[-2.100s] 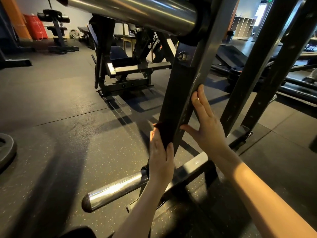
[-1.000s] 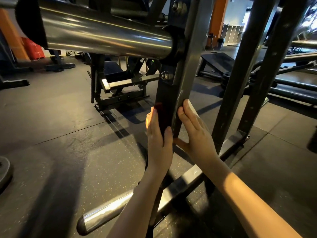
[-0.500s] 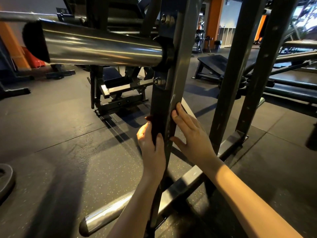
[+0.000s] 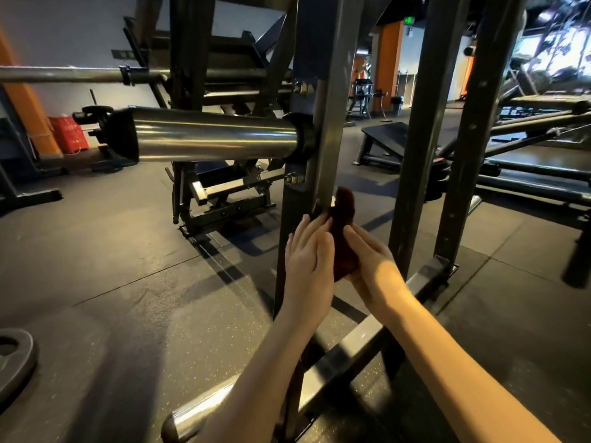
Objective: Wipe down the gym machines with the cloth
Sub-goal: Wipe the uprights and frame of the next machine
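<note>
A dark red cloth (image 4: 344, 215) is held between the two hands, just beside the upright post (image 4: 295, 199) of a plate-loaded gym machine. The cloth is gripped from below by the right hand (image 4: 372, 263), with the thumb laid along it, and its upper end stands free above the fingers, near the right edge of the post. The left hand (image 4: 307, 257) is kept with straight fingers; its fingertips are laid on the cloth and against the post, and nothing is clasped by it. The two hands are close together, side by side.

Above them a thick chrome sleeve (image 4: 217, 139) is fixed to the post and points to the left. A second chrome sleeve (image 4: 192, 417) is seen low, near the rubber floor (image 4: 112, 266). A weight plate (image 4: 16, 359) lies on the floor at the left edge.

A green lit sign (image 4: 408, 20) is seen near the ceiling and a small label (image 4: 123, 54) on the far wall; the writing on both is too small to be read.
</note>
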A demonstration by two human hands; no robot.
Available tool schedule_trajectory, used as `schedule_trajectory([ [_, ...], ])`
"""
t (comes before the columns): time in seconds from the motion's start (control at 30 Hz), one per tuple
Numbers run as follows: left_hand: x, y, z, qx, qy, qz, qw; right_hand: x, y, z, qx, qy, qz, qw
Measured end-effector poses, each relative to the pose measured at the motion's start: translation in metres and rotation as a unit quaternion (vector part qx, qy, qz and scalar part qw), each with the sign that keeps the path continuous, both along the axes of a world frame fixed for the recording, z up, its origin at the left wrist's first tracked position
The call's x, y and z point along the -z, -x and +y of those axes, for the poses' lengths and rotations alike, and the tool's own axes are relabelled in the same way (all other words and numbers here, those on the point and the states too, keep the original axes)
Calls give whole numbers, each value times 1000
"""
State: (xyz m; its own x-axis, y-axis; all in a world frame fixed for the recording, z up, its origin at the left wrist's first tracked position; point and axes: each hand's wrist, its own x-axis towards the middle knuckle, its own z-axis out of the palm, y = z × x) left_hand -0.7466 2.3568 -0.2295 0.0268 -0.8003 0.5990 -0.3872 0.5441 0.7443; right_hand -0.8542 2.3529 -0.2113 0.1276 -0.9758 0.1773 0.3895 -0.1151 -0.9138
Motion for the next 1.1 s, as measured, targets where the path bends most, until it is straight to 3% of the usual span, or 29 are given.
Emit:
schedule_trajectory([
  [0.1, -27, -12, 0, -106, 85, -154, 979, -18, 12, -5, 65, 3, -35, 997],
  [0.23, -73, -37, -6, -244, 247, -280, 895, -47, 0, -23, 193, 89, -36, 976],
  [0.37, -107, -63, -21, -355, 247, -464, 773, -49, -45, -45, 345, 207, 74, 913],
  [0.47, -111, -67, -23, -399, 224, -545, 703, -15, -61, -60, 370, 262, 149, 879],
  [0.63, -111, -65, -22, -421, 233, -549, 684, 23, -69, -55, 301, 302, 199, 882],
  [0.87, -111, -68, -22, -425, 248, -553, 672, -53, -58, -74, 305, 330, 201, 870],
  [1.03, -111, -68, -22, -422, 248, -546, 680, 19, -62, -53, 299, 305, 222, 877],
  [1.1, -112, -67, -21, -420, 243, -552, 678, 19, -61, -52, 306, 273, 211, 888],
])
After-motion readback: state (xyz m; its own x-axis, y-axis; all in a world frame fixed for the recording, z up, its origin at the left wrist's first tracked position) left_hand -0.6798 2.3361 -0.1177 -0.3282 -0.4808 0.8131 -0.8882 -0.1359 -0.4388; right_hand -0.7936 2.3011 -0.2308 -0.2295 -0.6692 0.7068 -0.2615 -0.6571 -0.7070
